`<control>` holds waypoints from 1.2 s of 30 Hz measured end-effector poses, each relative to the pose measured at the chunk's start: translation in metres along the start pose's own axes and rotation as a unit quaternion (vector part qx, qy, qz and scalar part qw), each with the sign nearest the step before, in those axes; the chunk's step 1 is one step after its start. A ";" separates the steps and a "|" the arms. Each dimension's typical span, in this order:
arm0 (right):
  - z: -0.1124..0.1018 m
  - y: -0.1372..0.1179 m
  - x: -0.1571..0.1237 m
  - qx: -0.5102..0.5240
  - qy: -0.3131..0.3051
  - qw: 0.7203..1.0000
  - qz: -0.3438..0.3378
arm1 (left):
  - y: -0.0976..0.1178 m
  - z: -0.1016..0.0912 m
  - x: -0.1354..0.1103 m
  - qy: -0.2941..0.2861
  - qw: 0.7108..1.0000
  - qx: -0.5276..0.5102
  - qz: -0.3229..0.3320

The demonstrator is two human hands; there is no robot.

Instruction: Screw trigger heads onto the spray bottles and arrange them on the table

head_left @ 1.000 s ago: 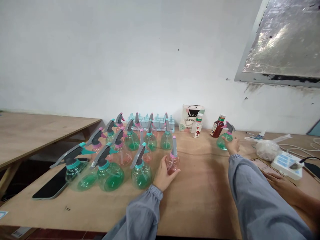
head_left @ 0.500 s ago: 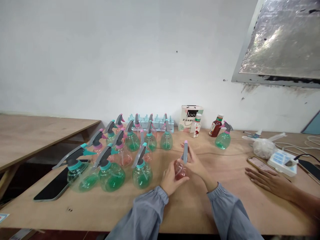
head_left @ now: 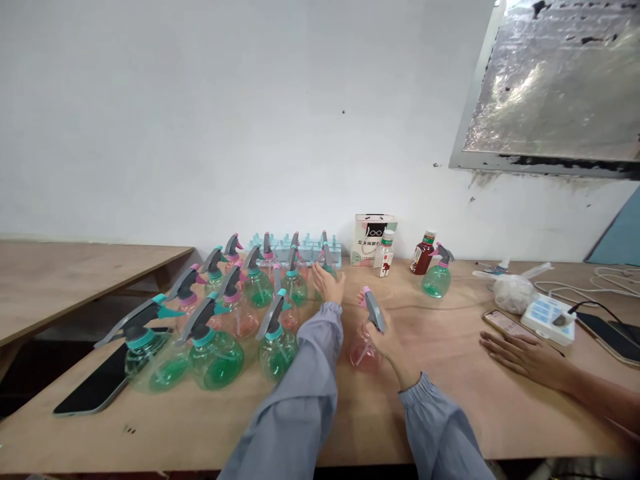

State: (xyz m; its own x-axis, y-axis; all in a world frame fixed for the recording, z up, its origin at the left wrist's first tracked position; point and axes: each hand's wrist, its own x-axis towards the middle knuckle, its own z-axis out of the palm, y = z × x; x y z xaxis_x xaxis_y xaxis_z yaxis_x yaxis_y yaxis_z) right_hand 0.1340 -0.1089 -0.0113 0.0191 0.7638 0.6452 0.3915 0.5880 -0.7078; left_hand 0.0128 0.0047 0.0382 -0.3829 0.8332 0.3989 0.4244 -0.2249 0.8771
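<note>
My right hand (head_left: 384, 333) is closed round the neck and grey trigger of a pink spray bottle (head_left: 364, 357), whose clear body holds a little pinkish liquid and stands roughly upright over the table. My left hand (head_left: 331, 283) reaches forward to a green spray bottle (head_left: 327, 257) at the right end of the group. Its thumb and fingers are apart, and the hand hides most of that bottle; contact is unclear. Left of my forearm stand several more green spray bottles (head_left: 217, 360) and pink spray bottles (head_left: 240, 317), all with grey trigger heads.
At the back are a light-blue rack (head_left: 315, 250), a paper bag (head_left: 367, 240), a white-labelled bottle (head_left: 385, 257), a dark red bottle (head_left: 423, 253) and a lone green spray bottle (head_left: 437, 281). Another person's hand (head_left: 525, 357) rests by a phone (head_left: 500, 322) and power strip (head_left: 547, 319).
My left hand has let go of the pink spray bottle's body and moved forward to the green bottle. My right hand still holds the pink bottle, now more upright and slightly lower.
</note>
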 end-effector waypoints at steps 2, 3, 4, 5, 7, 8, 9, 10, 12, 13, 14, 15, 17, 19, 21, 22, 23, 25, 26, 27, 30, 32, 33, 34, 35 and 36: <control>0.001 -0.001 0.001 -0.014 0.016 1.000 0.003 | -0.003 0.005 0.006 -0.027 0.998 0.056 -0.009; 0.002 -0.002 0.001 -0.017 0.024 1.000 0.004 | -0.004 0.006 0.005 -0.038 0.996 0.082 -0.009; 0.003 -0.002 0.001 -0.017 0.030 0.999 0.005 | -0.005 0.006 0.002 -0.045 0.993 0.106 -0.007; 0.003 -0.003 0.001 -0.013 0.034 0.999 0.008 | -0.006 0.006 -0.003 -0.050 0.990 0.131 -0.003; 0.003 -0.006 0.001 -0.002 0.033 0.999 0.019 | -0.008 0.001 -0.018 -0.052 0.983 0.178 0.015; 0.003 -0.008 0.000 0.004 0.033 0.999 0.025 | -0.010 -0.002 -0.026 -0.054 0.978 0.200 0.031; 0.003 -0.010 -0.001 0.010 0.034 0.999 0.029 | -0.013 -0.007 -0.035 -0.058 0.972 0.222 0.052; 0.003 -0.012 -0.002 0.014 0.036 0.999 0.033 | -0.017 -0.013 -0.044 -0.061 0.966 0.240 0.073; 0.004 -0.017 -0.004 0.023 0.054 0.997 0.042 | -0.027 -0.027 -0.060 -0.063 0.958 0.255 0.115; 0.005 -0.019 -0.004 0.029 0.065 0.996 0.047 | -0.033 -0.034 -0.067 -0.064 0.955 0.255 0.137; 0.006 -0.020 -0.005 0.038 0.073 0.995 0.052 | -0.039 -0.040 -0.072 -0.064 0.953 0.250 0.156; 0.007 -0.020 -0.005 0.050 0.077 0.994 0.056 | -0.045 -0.046 -0.076 -0.065 0.953 0.240 0.173; 0.010 -0.020 -0.004 0.077 0.080 0.992 0.065 | -0.059 -0.053 -0.080 -0.065 0.958 0.202 0.194; 0.012 -0.018 -0.003 0.096 0.077 0.989 0.076 | -0.071 -0.055 -0.081 -0.063 0.967 0.144 0.200; 0.011 -0.014 -0.003 0.108 0.077 0.987 0.089 | -0.082 -0.053 -0.081 -0.066 0.974 0.086 0.197; 0.010 -0.012 -0.003 0.111 0.075 0.986 0.095 | -0.087 -0.052 -0.081 -0.068 0.977 0.064 0.194; 0.008 -0.010 -0.003 0.113 0.067 0.986 0.102 | -0.091 -0.051 -0.081 -0.071 0.978 0.050 0.191; 0.003 -0.006 -0.003 0.107 0.027 0.988 0.109 | -0.097 -0.051 -0.081 -0.079 0.979 0.037 0.186; 0.000 -0.004 -0.003 0.101 0.001 0.989 0.105 | -0.100 -0.051 -0.081 -0.083 0.979 0.034 0.184; -0.002 -0.002 -0.002 0.094 -0.022 0.990 0.098 | -0.101 -0.052 -0.081 -0.087 0.979 0.031 0.182; -0.006 0.002 0.000 0.080 -0.050 0.993 0.072 | -0.104 -0.054 -0.083 -0.092 0.979 0.020 0.181; -0.004 0.003 0.001 0.072 -0.040 0.995 0.061 | -0.104 -0.055 -0.085 -0.086 0.980 0.016 0.177; -0.003 0.002 0.002 0.067 -0.032 0.996 0.055 | -0.103 -0.055 -0.085 -0.079 0.982 0.016 0.171; -0.001 0.002 0.001 0.063 -0.022 0.997 0.048 | -0.102 -0.055 -0.086 -0.071 0.984 0.017 0.164; 0.000 0.002 0.001 0.062 -0.011 0.997 0.039 | -0.101 -0.055 -0.087 -0.062 0.986 0.020 0.156; 0.002 0.001 0.001 0.062 0.002 0.998 0.031 | -0.100 -0.055 -0.088 -0.055 0.987 0.024 0.151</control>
State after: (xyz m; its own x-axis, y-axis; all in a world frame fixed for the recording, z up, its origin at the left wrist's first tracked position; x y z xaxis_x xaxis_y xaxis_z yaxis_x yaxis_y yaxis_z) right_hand 0.1328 -0.1073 -0.0121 0.0431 0.7991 0.5996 0.2722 0.5681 -0.7766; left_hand -0.0412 -0.0739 -0.0701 -0.1432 0.7822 0.6063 0.5443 -0.4494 0.7083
